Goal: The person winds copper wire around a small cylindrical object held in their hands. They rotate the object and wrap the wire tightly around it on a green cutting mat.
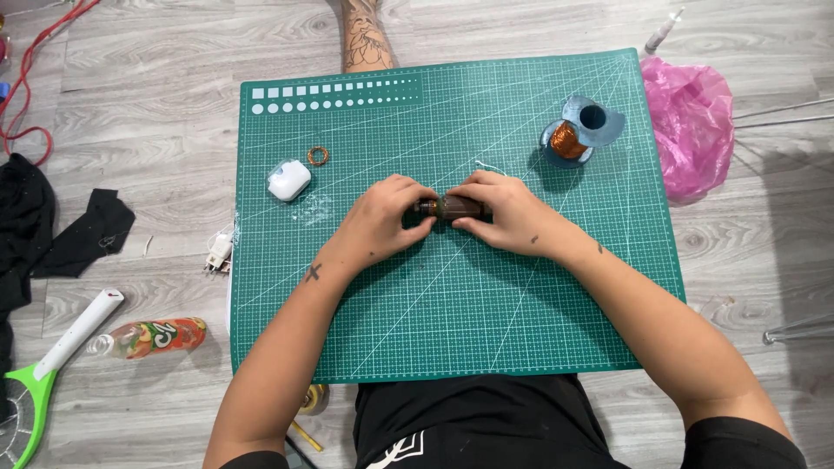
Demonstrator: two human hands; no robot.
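Note:
Both of my hands meet over the middle of a green cutting mat (452, 313). Between them lies a small dark brown cylinder (458, 207), a bottle-like piece with a narrower end toward the left. My left hand (382, 219) closes its fingers around that narrower end. My right hand (506, 212) grips the thicker body from the right. Most of the cylinder is hidden under my fingers.
On the mat: a spool of copper wire (569, 141) with a blue cap (593, 119) at back right, a white earbud case (289, 180) and a small copper ring (318, 155) at left. A pink bag (691, 126), plastic bottle (148, 337), green racket (43, 378) and black cloth (52, 226) lie on the wooden floor.

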